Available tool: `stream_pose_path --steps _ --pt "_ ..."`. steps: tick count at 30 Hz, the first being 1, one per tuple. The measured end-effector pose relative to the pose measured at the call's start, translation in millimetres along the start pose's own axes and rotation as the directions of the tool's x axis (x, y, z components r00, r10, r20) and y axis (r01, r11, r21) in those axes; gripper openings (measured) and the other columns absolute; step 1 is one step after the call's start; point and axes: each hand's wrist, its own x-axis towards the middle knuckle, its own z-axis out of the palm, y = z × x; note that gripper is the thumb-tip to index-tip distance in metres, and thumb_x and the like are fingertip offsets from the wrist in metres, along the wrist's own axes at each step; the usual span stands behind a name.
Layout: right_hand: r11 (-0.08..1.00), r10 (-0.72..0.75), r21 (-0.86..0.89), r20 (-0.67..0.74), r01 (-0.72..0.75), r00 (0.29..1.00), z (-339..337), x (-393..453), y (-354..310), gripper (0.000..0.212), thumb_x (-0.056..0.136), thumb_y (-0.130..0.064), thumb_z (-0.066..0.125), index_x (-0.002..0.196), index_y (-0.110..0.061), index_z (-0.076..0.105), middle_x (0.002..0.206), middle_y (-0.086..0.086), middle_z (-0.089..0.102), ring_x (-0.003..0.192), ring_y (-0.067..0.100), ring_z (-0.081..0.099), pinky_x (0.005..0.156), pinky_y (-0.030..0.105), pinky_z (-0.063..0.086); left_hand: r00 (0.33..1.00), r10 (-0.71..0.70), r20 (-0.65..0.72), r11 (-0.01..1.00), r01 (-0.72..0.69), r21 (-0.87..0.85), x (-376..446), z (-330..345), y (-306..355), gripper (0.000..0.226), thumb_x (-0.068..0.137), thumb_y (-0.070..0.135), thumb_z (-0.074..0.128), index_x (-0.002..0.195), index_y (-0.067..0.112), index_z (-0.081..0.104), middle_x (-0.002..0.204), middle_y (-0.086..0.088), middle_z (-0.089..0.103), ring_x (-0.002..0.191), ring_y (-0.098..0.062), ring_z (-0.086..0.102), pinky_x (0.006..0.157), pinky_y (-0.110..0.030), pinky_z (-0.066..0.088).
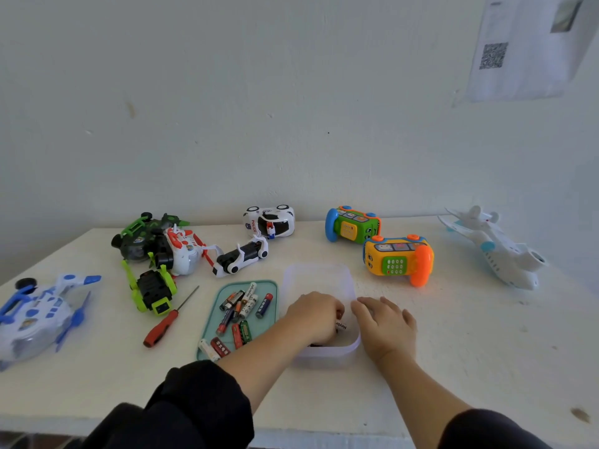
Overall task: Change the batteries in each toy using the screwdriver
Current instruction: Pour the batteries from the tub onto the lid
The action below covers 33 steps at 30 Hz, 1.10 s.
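My left hand (312, 314) reaches into a clear plastic box (319, 273) at table centre, its curled fingers on white batteries (341, 326) inside. My right hand (385, 325) rests on the box's right rim with relaxed fingers. A teal tray (271, 288) left of the box holds several mixed batteries (246, 304). A red-handled screwdriver (163, 327) lies left of the tray. Toys ring the table: a blue-white plane (35, 314), a lime-black car (152, 290), a green-black vehicle (142, 236), a white-red toy (183, 252), a police car (270, 222).
A black-white motorbike toy (241, 259) lies behind the tray. Two toy phones on wheels, green (351, 225) and orange (398, 259), sit back right. A white jet (499, 251) lies at the far right. The wall stands close behind the table; the front edge is near me.
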Motion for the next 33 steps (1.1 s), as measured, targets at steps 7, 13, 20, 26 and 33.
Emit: stream_pose_path --steps 7,13,20,26,33 --pt "1.0 -0.013 -0.013 -0.017 0.012 1.0 0 -1 -1 0.066 0.072 -0.051 0.015 0.111 -0.03 0.064 0.12 -0.004 0.06 0.133 0.012 0.033 0.108 0.034 0.014 0.961 -0.039 -0.275 0.951 -0.049 -0.307 -9 -47 -15 0.027 0.08 -0.007 0.046 0.084 0.018 0.057 0.075 0.001 0.051 0.066 -0.016 0.05 0.049 -0.019 0.033" --pt "1.0 -0.003 -0.016 0.009 0.003 1.0 0 -1 0 0.07 0.073 -0.053 0.013 0.121 -0.033 0.06 0.129 -0.006 0.056 0.137 0.01 0.028 0.11 0.033 0.011 0.904 -0.226 -0.364 0.935 0.096 -0.341 -10 -49 -77 0.025 0.079 -0.007 0.048 0.087 0.015 0.057 0.079 -0.003 0.054 0.07 -0.02 0.051 0.056 -0.028 0.04" --pt "0.999 -0.007 -0.036 0.011 0.008 1.0 -2 -2 -2 0.059 0.083 -0.051 0.017 0.108 -0.028 0.065 0.119 -0.003 0.06 0.134 0.013 0.032 0.108 0.033 0.013 0.845 -0.217 -0.488 0.976 0.187 -0.109 -21 5 -98 0.017 0.083 0.012 0.052 0.094 0.024 0.055 0.082 0.005 0.045 0.073 -0.019 0.047 0.054 -0.028 0.033" --pt "0.999 -0.008 -0.031 0.006 0.009 1.0 -2 -4 -3 0.06 0.081 -0.05 0.016 0.108 -0.027 0.065 0.119 -0.004 0.06 0.134 0.012 0.032 0.108 0.033 0.013 0.802 -0.248 -0.544 0.969 0.197 -0.151 -23 7 -100 0.019 0.083 0.019 0.054 0.102 0.025 0.055 0.091 0.004 0.048 0.08 -0.019 0.045 0.053 -0.029 0.032" --pt "1.0 -0.006 -0.023 -0.001 0.006 1.0 -3 -3 -4 0.067 0.072 -0.05 0.014 0.105 -0.025 0.066 0.118 -0.003 0.061 0.135 0.012 0.031 0.108 0.033 0.013 0.811 -0.282 -0.513 0.958 0.21 -0.196 -24 1 -104 0.013 0.079 0.017 0.054 0.084 0.029 0.052 0.083 0.005 0.049 0.075 -0.018 0.049 0.054 -0.027 0.039"
